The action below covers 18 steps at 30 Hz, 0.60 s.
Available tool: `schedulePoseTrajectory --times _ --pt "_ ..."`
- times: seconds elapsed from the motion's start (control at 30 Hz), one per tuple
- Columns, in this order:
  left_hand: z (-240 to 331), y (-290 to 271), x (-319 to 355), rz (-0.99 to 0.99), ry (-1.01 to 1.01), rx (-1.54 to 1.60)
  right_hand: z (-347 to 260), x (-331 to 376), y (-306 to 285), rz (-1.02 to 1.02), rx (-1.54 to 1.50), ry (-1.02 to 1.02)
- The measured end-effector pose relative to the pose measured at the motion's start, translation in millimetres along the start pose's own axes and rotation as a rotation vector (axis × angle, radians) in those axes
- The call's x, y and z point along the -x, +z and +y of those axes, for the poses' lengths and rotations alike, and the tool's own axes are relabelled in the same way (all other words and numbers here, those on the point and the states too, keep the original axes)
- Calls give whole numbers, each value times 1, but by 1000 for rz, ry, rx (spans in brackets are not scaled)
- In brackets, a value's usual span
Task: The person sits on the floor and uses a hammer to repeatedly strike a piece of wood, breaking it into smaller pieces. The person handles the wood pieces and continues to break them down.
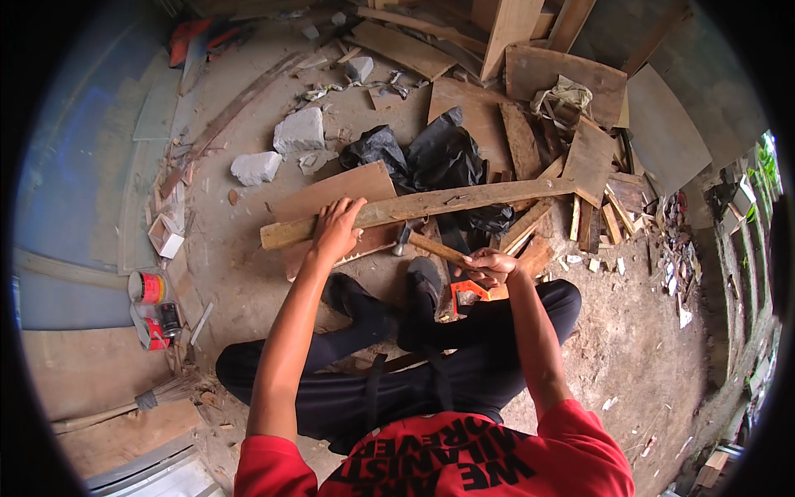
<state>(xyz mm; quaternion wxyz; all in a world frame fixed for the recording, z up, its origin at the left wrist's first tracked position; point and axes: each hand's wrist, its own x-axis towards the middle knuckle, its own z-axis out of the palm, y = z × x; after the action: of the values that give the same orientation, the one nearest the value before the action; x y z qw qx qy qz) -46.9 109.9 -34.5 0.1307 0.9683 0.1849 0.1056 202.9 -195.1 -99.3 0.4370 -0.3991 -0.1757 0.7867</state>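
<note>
A long, weathered wooden beam [422, 205] lies slantwise in front of me, its left end nearer. My left hand [338, 229] is laid over it close to that end, fingers across the top and closed on the wood. What looks like a bent nail [454, 199] shows on the beam's face. In my right hand [490, 267] is a hammer [435, 248], gripped by its wooden handle; the head points left, just below the beam. Under the beam are a flat board [335, 192] and another piece of wood. An orange-and-white object [469, 294] sits below my right hand.
Black plastic sheeting [443, 153] lies beyond the beam. Broken white blocks [299, 131] rest at the upper left. Scrap boards [588, 157] pile up on the right. Red cans [149, 288] stand by the left wall. My crossed legs [373, 398] are close below.
</note>
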Motion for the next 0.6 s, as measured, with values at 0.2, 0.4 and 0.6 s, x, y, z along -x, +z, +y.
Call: schedulePoseTrajectory --times 0.2,0.4,0.6 --pt "-6 -6 -6 -90 -38 53 12 -6 6 -29 -88 -147" --pt "-29 -31 -13 -380 -174 -180 29 -2 31 33 -94 -109" --pt "-38 -40 -4 -297 -152 -136 11 3 41 118 -137 60"
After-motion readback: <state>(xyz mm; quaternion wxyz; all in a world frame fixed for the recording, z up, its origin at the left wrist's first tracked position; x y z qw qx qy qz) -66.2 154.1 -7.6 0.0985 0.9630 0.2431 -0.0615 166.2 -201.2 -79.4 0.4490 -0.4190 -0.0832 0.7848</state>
